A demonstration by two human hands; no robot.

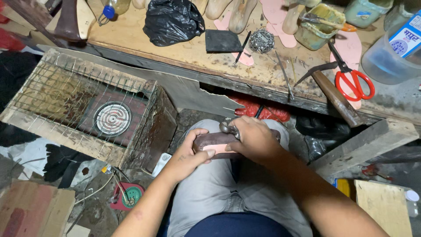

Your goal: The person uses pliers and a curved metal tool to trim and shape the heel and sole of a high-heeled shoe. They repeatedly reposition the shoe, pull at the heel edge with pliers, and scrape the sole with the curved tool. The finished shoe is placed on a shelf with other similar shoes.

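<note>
A brown leather shoe piece (215, 141) on a pinkish form rests across my lap. My left hand (189, 153) grips its near end, thumb laid along the side. My right hand (254, 139) is closed around a small metal tool (229, 128) whose rounded head presses on top of the shoe piece. Both hands are close together over my grey trousers (210, 188).
A wooden workbench (193, 52) carries a hammer (333, 94), red-handled scissors (353, 81), a black bag (172, 19), shoe lasts, pink insoles, a glue tub. At left a wire-topped wooden box (66, 105) holds a coil heater (112, 118). Wooden planks (364, 140) stand at right.
</note>
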